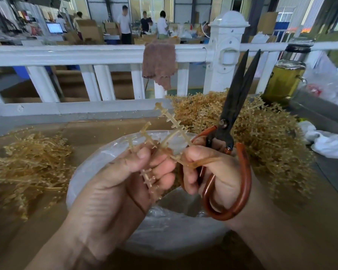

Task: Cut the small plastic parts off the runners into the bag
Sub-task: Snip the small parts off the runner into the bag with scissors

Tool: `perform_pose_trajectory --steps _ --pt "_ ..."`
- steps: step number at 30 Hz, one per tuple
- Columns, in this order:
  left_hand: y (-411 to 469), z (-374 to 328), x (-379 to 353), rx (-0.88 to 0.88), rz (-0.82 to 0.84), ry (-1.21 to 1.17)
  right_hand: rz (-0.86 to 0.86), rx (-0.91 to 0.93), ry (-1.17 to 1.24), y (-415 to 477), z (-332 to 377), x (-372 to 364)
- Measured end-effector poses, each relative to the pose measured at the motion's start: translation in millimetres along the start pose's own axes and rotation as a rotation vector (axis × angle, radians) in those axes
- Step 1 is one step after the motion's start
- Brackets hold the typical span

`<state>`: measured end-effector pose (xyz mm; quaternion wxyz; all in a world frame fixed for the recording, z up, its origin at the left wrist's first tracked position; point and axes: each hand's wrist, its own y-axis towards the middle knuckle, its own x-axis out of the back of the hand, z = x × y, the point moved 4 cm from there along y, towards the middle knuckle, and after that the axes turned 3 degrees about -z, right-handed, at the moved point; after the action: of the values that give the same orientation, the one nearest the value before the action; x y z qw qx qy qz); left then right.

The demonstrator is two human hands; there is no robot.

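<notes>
My left hand (125,182) grips a branched tan plastic runner (170,121) with small parts along its arms, held above the clear plastic bag (90,172). My right hand (213,172) holds black-bladed scissors (236,94) by their red-brown loop handles, blades pointing up and slightly apart. The right thumb and fingers also pinch one thin arm of the same runner. The bag's open mouth lies directly under both hands.
A big heap of tan runners (261,133) lies at the right, a flatter heap (27,164) at the left, on brown cardboard. A white railing (86,55) with a brown cloth (158,63) stands behind. A glass bottle (285,75) and white bags (330,143) are at far right.
</notes>
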<state>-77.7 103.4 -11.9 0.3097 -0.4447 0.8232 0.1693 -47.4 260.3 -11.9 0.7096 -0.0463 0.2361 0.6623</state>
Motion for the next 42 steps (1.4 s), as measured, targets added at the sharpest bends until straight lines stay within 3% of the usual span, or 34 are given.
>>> perform_pose_trajectory --steps 5,11,15,19,22,28,42 --pt "-0.6 5.8 -2.7 -0.047 -0.058 0.174 -0.001 0.024 -0.011 -1.8 2.9 -1.8" --pt "-4.4 -0.2 -1.3 -0.188 -0.165 0.307 -0.027 -0.009 -0.284 -11.1 7.7 -3.5" --pt "-5.8 -13.8 0.9 -0.258 -0.238 0.274 -0.087 -0.088 -0.631 -13.0 16.4 2.8" --pt "-7.3 -28.8 5.8 -0.361 -0.310 0.263 -0.028 0.009 -1.182 -11.8 25.8 4.6" --pt "-8.5 -36.7 14.2 -0.384 -0.353 0.298 0.037 -0.019 -1.367 -10.6 27.4 5.0" --pt "-8.7 -43.3 19.3 -0.407 -0.337 0.273 0.110 -0.125 -1.520 -8.5 24.1 6.2" --pt "-10.8 -42.0 15.7 -0.484 -0.287 0.226 0.052 -0.097 -1.556 -10.6 25.5 -1.6"
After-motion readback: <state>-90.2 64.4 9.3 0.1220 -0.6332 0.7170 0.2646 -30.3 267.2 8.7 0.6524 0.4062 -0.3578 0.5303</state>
